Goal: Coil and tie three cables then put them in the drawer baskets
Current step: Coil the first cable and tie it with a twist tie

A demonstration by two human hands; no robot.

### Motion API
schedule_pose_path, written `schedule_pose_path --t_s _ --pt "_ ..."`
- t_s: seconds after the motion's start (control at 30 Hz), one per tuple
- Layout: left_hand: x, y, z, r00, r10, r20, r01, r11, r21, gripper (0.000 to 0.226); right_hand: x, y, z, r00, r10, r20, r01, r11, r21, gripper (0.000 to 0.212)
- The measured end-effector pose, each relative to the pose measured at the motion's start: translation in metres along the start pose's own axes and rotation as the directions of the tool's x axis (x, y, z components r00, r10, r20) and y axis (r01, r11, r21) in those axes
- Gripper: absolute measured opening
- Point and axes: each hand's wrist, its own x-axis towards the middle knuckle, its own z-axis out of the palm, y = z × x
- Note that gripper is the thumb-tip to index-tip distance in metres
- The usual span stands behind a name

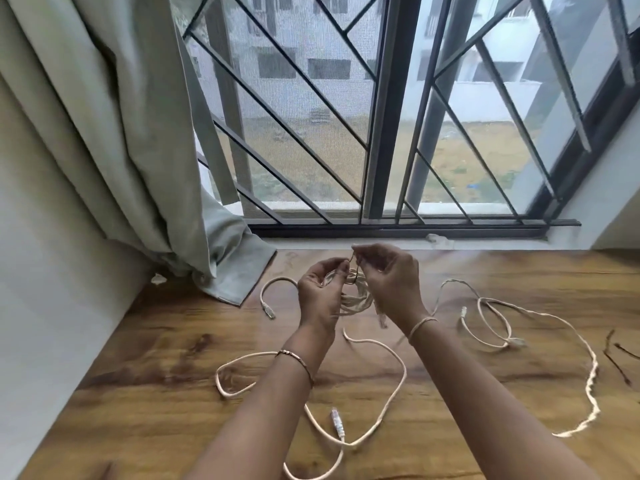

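A coiled white cable (356, 299) hangs between my two hands above the wooden table (138, 393). My left hand (320, 292) grips the coil from the left, and its free end with a plug (269, 311) curves out onto the table. My right hand (391, 282) pinches a thin dark tie (352, 268) at the top of the coil. A second white cable (398, 372) lies loose under my forearms, its plug (336, 420) near the front. A third white cable (540, 317) sprawls in loops on the right.
Thin dark ties (614, 355) lie at the table's right edge. A grey-green curtain (121, 133) hangs at the left, its hem resting on the table's back left. A barred window (381, 116) and its sill run along the far edge.
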Motion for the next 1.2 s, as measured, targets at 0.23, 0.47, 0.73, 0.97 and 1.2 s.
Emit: schedule_pose_path --t_s 0.23,0.47,0.73,0.97,1.2 --pt "0.002 0.001 -0.004 0.998 0.041 0.053 -0.043 0.998 0.051 0.013 0.0 -0.003 0.002 1.0 -0.009 -0.024 0.009 0.999 -0.032 0.018" --pt "0.004 0.004 -0.009 1.0 -0.009 0.016 0.009 1.0 0.009 0.014 0.002 -0.004 0.002 0.997 -0.051 0.055 0.055 0.996 -0.072 0.012" --pt "0.0 0.009 -0.014 0.999 -0.047 -0.026 0.045 0.997 -0.069 0.013 -0.002 -0.004 0.002 0.994 -0.036 0.1 0.042 0.997 -0.063 0.017" --pt "-0.002 0.009 -0.017 0.997 -0.071 -0.033 0.067 0.992 -0.109 0.013 -0.006 -0.006 0.002 0.997 0.01 0.082 -0.012 1.0 0.024 0.022" --pt "-0.008 0.011 -0.016 0.997 -0.075 -0.001 0.075 0.992 -0.106 0.012 -0.01 -0.006 0.0 0.995 0.033 0.097 -0.039 0.997 0.061 0.026"
